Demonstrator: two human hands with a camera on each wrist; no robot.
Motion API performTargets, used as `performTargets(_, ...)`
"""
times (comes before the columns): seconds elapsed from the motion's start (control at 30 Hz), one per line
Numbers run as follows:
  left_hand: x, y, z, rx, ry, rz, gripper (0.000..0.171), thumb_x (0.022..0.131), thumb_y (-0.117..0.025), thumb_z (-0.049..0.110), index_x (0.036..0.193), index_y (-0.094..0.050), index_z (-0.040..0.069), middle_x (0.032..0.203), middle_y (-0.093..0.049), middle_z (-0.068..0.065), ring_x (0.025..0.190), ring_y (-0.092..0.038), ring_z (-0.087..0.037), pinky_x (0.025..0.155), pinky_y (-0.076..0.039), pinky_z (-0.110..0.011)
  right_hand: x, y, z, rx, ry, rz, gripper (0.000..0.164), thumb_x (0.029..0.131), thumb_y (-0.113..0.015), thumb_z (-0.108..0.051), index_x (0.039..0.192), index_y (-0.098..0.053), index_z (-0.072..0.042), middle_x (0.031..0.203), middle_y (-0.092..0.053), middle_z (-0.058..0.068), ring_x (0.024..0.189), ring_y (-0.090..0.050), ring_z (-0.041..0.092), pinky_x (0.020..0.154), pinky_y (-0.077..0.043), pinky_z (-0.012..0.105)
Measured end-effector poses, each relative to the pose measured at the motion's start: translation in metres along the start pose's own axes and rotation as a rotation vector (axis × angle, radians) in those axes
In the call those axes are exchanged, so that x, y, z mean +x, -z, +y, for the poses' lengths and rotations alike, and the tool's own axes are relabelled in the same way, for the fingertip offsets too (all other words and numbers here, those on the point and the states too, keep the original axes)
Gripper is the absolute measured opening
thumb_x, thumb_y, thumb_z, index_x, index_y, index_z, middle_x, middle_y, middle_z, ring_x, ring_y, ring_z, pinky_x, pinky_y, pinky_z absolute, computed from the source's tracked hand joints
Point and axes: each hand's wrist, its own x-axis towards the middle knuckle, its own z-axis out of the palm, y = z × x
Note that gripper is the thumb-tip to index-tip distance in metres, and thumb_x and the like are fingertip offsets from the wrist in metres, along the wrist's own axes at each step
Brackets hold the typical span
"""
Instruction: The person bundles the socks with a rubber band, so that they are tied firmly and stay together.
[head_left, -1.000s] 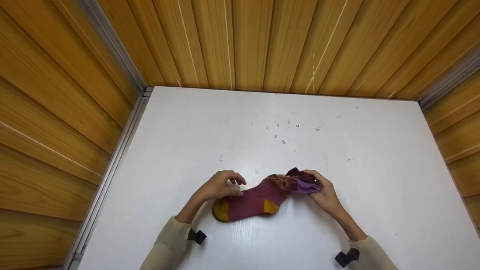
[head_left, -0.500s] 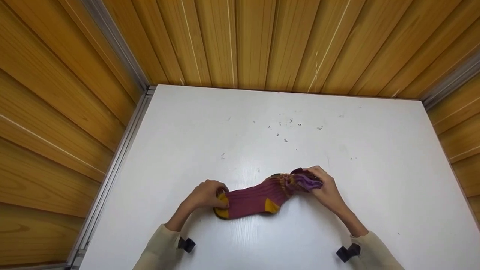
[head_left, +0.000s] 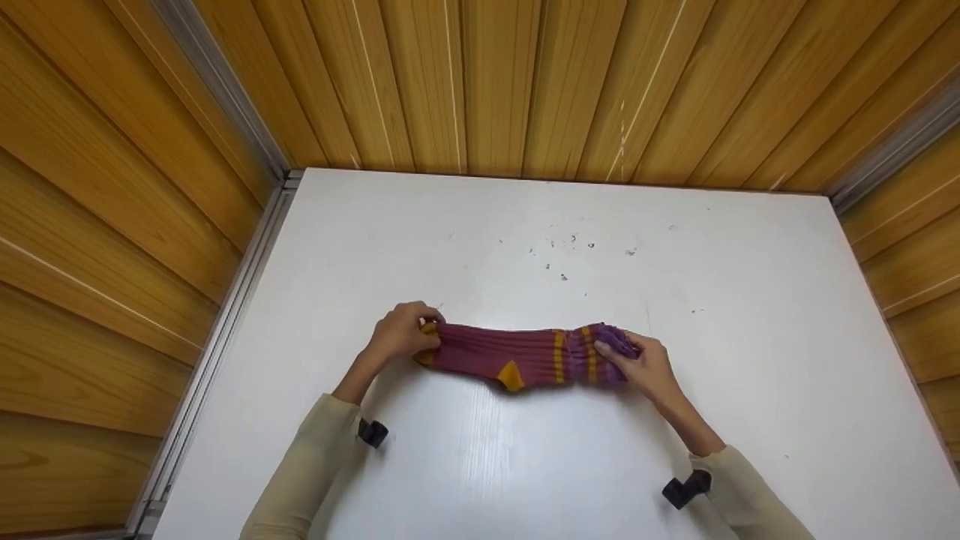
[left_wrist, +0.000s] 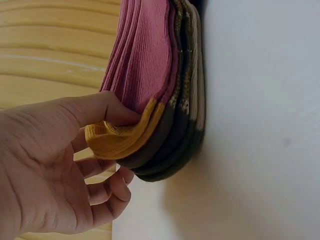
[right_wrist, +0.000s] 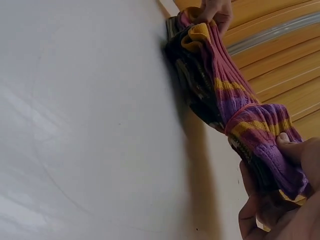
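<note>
A bundle of stacked socks (head_left: 480,349) stretches between both hands, the top one maroon with yellow toe and heel and a purple, yellow-striped cuff. Darker green, black and beige socks (left_wrist: 187,90) lie beneath it in the left wrist view. A thin pinkish band (right_wrist: 239,116) circles the stack near the cuffs, which bunch beyond it. My left hand (head_left: 401,330) pinches the toe end, thumb on the yellow toe (left_wrist: 120,142). My right hand (head_left: 649,364) grips the cuff end, thumb on top and fingers below. Shadow shows under the bundle on the tabletop.
The white tabletop (head_left: 480,465) carries small dark marks (head_left: 564,277) beyond the hands. Wood-plank walls (head_left: 495,90) rise at the back and both sides, with a grey metal rail (head_left: 217,360) along the left edge. Black camera mounts (head_left: 373,433) sit at the wrists.
My left hand has moved from above the sock to the toe end and taken hold. Both hands have shifted the bundle away from me, and it now lies straighter, its striped cuff turned up.
</note>
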Motion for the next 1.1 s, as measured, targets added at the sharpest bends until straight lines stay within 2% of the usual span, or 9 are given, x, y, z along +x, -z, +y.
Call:
performTargets(0.07,0.009,-0.001,-0.001,-0.008,0.023,0.012,0.024,0.085,-0.079,0.013,0.108,-0.079,0.015,0.108,-0.072,-0.006,0.09,-0.065,-0.023,0.072,-0.051,-0.039,0.007,0.0,0.001,-0.032,-0.016,0.0,0.046,0.095,-0.074,-0.032,0.125,-0.07,0.002,0.119,-0.074,0.02,0.113,-0.068,0.032,0.094,-0.051,0.024)
performTargets(0.2,0.021,-0.009,-0.002,-0.04,0.052,0.034,0.025,0.086,-0.076,0.009,0.11,-0.079,0.013,0.112,-0.072,-0.008,0.099,-0.066,-0.027,0.08,-0.054,-0.045,0.017,0.001,0.01,-0.149,0.03,0.019,0.043,0.094,-0.075,-0.032,0.118,-0.073,0.004,0.112,-0.076,0.02,0.102,-0.071,0.03,0.09,-0.054,0.032)
performTargets(0.37,0.023,-0.019,-0.004,-0.097,0.045,0.044,0.028,0.087,-0.078,0.008,0.115,-0.076,0.012,0.113,-0.072,-0.011,0.101,-0.067,-0.029,0.084,-0.055,-0.047,0.021,0.003,0.018,-0.27,0.086,0.052,0.04,0.092,-0.077,-0.034,0.111,-0.075,0.001,0.103,-0.077,0.021,0.087,-0.072,0.028,0.076,-0.055,0.035)
performTargets(0.53,0.023,-0.019,-0.009,-0.177,0.045,0.015,0.033,0.091,-0.077,0.012,0.124,-0.072,0.012,0.118,-0.07,-0.014,0.104,-0.065,-0.03,0.086,-0.053,-0.046,0.026,0.007,0.019,-0.339,0.093,0.1,0.051,0.09,-0.078,-0.038,0.123,-0.068,-0.001,0.106,-0.074,0.024,0.09,-0.071,0.034,0.075,-0.055,0.042)
performTargets(0.63,0.024,-0.02,-0.011,-0.214,0.032,-0.002,0.034,0.093,-0.075,0.012,0.127,-0.07,0.011,0.121,-0.069,-0.015,0.106,-0.064,-0.031,0.087,-0.054,-0.046,0.028,0.009,0.021,-0.333,0.09,0.094,0.054,0.09,-0.078,-0.037,0.127,-0.066,0.0,0.106,-0.073,0.025,0.09,-0.07,0.034,0.076,-0.055,0.043)
performTargets(0.73,0.026,-0.021,-0.014,-0.251,0.0,0.0,0.034,0.093,-0.075,0.011,0.127,-0.07,0.01,0.121,-0.07,-0.015,0.106,-0.065,-0.031,0.087,-0.054,-0.045,0.028,0.011,0.024,-0.324,0.102,0.084,0.052,0.092,-0.076,-0.036,0.128,-0.066,0.0,0.106,-0.073,0.024,0.094,-0.071,0.036,0.08,-0.057,0.048)
performTargets(0.9,0.024,-0.026,-0.026,-0.254,-0.015,0.085,0.031,0.089,-0.079,0.015,0.119,-0.073,0.008,0.114,-0.073,-0.014,0.1,-0.068,-0.028,0.082,-0.056,-0.041,0.03,0.012,0.029,-0.261,0.131,0.059,0.043,0.095,-0.074,-0.025,0.126,-0.067,0.002,0.11,-0.073,0.026,0.099,-0.071,0.04,0.088,-0.057,0.052)
performTargets(1.0,0.021,-0.03,-0.032,-0.244,0.009,0.147,0.03,0.087,-0.083,0.018,0.114,-0.074,0.006,0.108,-0.074,-0.012,0.095,-0.068,-0.026,0.076,-0.056,-0.038,0.032,0.014,0.031,-0.224,0.14,0.042,0.038,0.095,-0.074,-0.019,0.125,-0.067,0.004,0.111,-0.073,0.027,0.098,-0.072,0.04,0.083,-0.06,0.045)
performTargets(1.1,0.019,-0.03,-0.036,-0.236,0.032,0.167,0.031,0.086,-0.084,0.021,0.111,-0.075,0.007,0.105,-0.074,-0.011,0.093,-0.068,-0.024,0.075,-0.056,-0.036,0.034,0.016,0.03,-0.215,0.151,0.018,0.038,0.095,-0.073,-0.014,0.127,-0.066,0.005,0.11,-0.073,0.028,0.095,-0.073,0.039,0.076,-0.06,0.033)
